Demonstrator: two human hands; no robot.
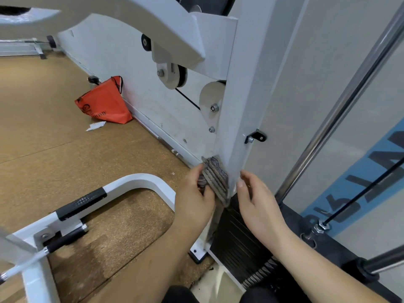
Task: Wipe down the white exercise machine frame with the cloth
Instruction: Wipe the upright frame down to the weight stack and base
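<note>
A white upright post of the exercise machine frame runs down the middle of the head view. A folded grey striped cloth is pressed against the left face of the post near its bottom. My left hand grips the cloth from the left. My right hand sits on the other side of the post, fingers loosely spread, fingertips touching the post's right edge and holding nothing.
A black weight stack sits below the post. Chrome guide rod and a black cable stand to the right. A curved white footbar with black grip lies lower left. A red bag rests by the wall on the cork floor.
</note>
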